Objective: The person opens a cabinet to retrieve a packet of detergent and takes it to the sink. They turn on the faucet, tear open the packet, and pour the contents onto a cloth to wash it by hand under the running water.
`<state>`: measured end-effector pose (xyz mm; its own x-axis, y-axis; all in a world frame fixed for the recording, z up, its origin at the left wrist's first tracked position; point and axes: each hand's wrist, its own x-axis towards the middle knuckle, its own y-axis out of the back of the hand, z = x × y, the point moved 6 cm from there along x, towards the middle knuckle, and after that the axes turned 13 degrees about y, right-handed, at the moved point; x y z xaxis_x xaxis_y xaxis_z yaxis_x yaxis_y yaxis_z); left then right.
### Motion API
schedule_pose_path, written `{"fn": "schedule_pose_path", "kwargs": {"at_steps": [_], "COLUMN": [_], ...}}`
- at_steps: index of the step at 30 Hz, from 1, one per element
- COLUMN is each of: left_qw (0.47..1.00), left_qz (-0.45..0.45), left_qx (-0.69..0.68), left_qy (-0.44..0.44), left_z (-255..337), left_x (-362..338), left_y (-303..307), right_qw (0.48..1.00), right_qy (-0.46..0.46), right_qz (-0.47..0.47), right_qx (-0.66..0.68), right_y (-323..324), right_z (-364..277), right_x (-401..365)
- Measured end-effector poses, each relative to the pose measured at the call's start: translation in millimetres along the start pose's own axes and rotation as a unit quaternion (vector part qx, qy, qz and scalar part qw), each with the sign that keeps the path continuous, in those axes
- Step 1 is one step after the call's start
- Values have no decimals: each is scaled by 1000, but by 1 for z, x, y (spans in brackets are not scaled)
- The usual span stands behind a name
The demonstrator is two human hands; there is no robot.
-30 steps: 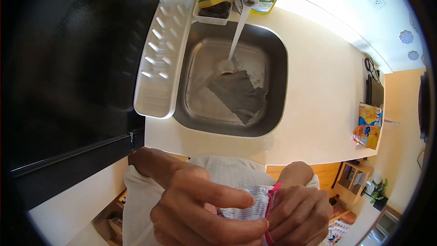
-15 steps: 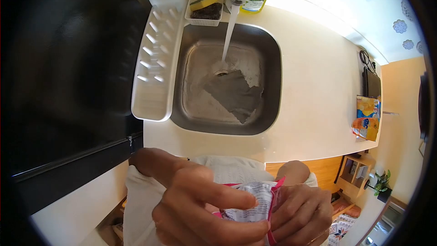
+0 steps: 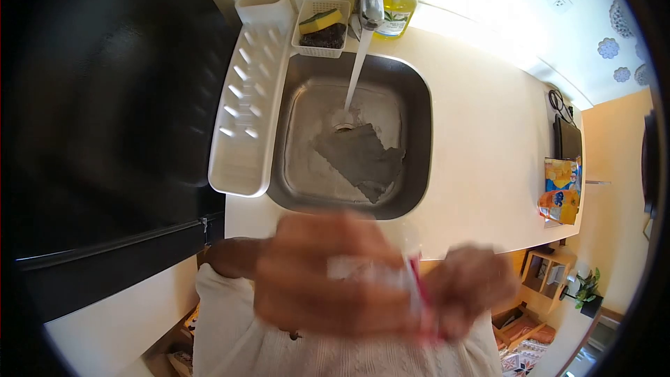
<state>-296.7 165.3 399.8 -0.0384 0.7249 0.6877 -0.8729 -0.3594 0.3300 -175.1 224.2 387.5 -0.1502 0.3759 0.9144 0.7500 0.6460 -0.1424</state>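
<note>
Just in front of the counter edge, my left hand [image 3: 324,279] and my right hand [image 3: 466,290] are both smeared by motion. Between them is a small pink-and-white printed packet [image 3: 421,292], mostly covered by the fingers. My left fingers are closed across its face, while my right hand is curled at its pink edge. Beyond the hands, a wet grey cloth [image 3: 363,160] lies spread on the bottom of the steel sink [image 3: 417,126]. A stream of water [image 3: 359,70] runs from the faucet [image 3: 370,3] near the drain.
A white dish rack [image 3: 241,160] stands left of the sink. Behind it are a white basket [image 3: 306,47] with a yellow-green sponge [image 3: 321,21] and a dark scrubber, and a yellow soap bottle [image 3: 398,14]. Orange-and-blue packages [image 3: 560,188] sit at the counter's right end.
Both hands have risen toward the sink with the packet, which has turned so less of its printed face shows. The camera view has shifted slightly. Water still runs.
</note>
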Motion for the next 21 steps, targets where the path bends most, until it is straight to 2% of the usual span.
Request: {"fn": "schedule_pose_path", "kwargs": {"at_steps": [2, 4, 6, 8, 9, 12, 15, 17, 18, 20, 21], "left_qw": [991, 980, 972, 955, 951, 928, 893, 870, 878, 893, 907], "left_qz": [-32, -38, -42, -57, -64, -97, -146, -176, -169, -154, -117], "left_qx": [-16, 79, 106, 158, 200, 308, 388, 438, 418, 377, 343], "left_qy": [127, 181, 204, 246, 226, 186, 173, 145, 163, 194, 215], "left_z": [-33, -63, -93, -122, -133, -161, -181, -190, -194, -203, -209], "left_x": [5, -1, -8, -16, -20, -33, -48, -60, -64, -72, -77], "left_y": [-2, -6, -14, -23, -28, -43, -58, -67, -68, -69, -68], "right_qw": [976, 957, 933, 917, 906, 831, 790, 768, 757, 814, 840], "right_qy": [-103, -215, -332, -334, -334, -230, -186, -176, -172, -181, -184], "right_qz": [-130, -149, -107, -175, -207, -413, -473, -501, -515, -442, -404], "right_qx": [-139, -127, -92, -135, -157, -293, -343, -358, -364, -330, -313], "right_y": [16, 22, 23, 24, 26, 22, 17, 17, 16, 25, 29], "right_z": [20, 55, 86, 112, 122, 143, 159, 166, 169, 178, 180], "right_x": [2, -17, -31, -40, -46, -67, -95, -109, -116, -125, -128]}}
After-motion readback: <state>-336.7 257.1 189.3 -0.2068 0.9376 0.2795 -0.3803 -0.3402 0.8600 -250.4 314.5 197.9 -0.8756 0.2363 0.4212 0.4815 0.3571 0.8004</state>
